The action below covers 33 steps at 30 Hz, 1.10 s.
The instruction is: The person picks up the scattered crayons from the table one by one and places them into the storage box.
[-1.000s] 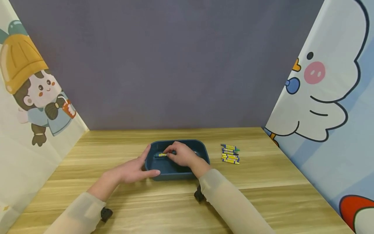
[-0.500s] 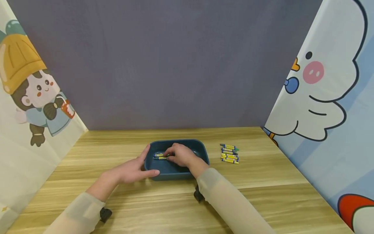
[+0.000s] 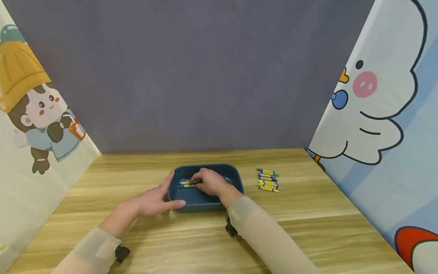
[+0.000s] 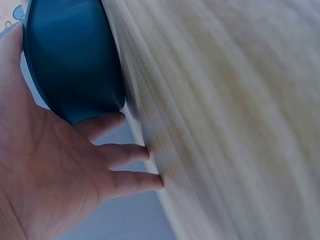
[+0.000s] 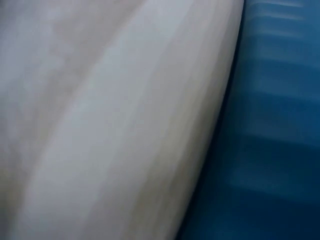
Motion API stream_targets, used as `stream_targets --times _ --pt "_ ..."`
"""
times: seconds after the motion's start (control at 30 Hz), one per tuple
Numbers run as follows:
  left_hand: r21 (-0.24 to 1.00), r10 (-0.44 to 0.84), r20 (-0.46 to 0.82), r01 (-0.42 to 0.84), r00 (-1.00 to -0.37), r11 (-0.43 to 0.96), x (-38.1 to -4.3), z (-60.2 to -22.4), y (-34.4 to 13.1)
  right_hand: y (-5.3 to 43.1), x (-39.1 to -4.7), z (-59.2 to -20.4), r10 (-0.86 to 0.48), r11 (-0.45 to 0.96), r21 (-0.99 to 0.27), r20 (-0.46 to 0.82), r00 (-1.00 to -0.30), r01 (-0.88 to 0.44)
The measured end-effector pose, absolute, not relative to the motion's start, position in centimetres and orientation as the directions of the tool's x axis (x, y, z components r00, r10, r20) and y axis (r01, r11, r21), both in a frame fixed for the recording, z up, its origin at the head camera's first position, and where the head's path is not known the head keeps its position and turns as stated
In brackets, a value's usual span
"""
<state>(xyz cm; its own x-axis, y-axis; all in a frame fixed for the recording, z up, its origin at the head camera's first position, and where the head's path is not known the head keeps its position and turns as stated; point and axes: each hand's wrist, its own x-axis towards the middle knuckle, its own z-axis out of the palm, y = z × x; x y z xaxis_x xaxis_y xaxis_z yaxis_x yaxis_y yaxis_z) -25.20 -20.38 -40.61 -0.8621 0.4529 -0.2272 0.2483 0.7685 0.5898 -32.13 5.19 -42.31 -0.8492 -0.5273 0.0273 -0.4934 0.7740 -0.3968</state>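
Note:
A dark blue rectangular tray [image 3: 205, 207] sits on the wooden table. My left hand [image 3: 155, 201] spreads around its left end, fingers fairly straight against the wall and thumb along the front side. The left wrist view shows that hand [image 4: 55, 165] beside the tray [image 4: 75, 55], fingertips near the tabletop. Inside the tray, my right hand [image 3: 212, 182] pinches the right end of a yellow-wrapped crayon [image 3: 186, 186]. A second crayon [image 3: 183, 183] lies alongside, just behind it. Fingers hide the right ends of both. Only the tray [image 5: 265, 150] and table show in the right wrist view.
Several yellow-wrapped crayons [image 3: 268, 184] lie in a loose column on the table [image 3: 301, 198], right of the tray. A grey panel [image 3: 205, 76] stands behind the table. Cartoon-printed panels flank both sides.
One crayon showed in the tray a second ago; two now show side by side. The right hand has barely moved, and the left hand stays at the tray's left end.

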Motion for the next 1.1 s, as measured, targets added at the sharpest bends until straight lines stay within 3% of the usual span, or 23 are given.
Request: stream_targets --times 0.6,0.87,1.1 --pt "0.592 0.438 -0.24 0.227 -0.867 0.773 -25.0 -40.8 -21.0 4.5 -32.1 -42.0 -0.527 0.761 -0.428 0.032 -0.849 -0.488" --pt "0.596 0.452 -0.219 0.248 -0.865 0.764 -25.2 -41.0 -20.9 5.3 -32.4 -41.2 -0.56 0.693 -0.47 0.125 -0.819 -0.546" --pt "0.584 0.449 -0.192 0.266 -0.873 0.767 -25.4 -40.9 -20.6 9.2 -31.9 -38.6 -0.544 0.624 -0.553 0.2 -0.815 -0.552"
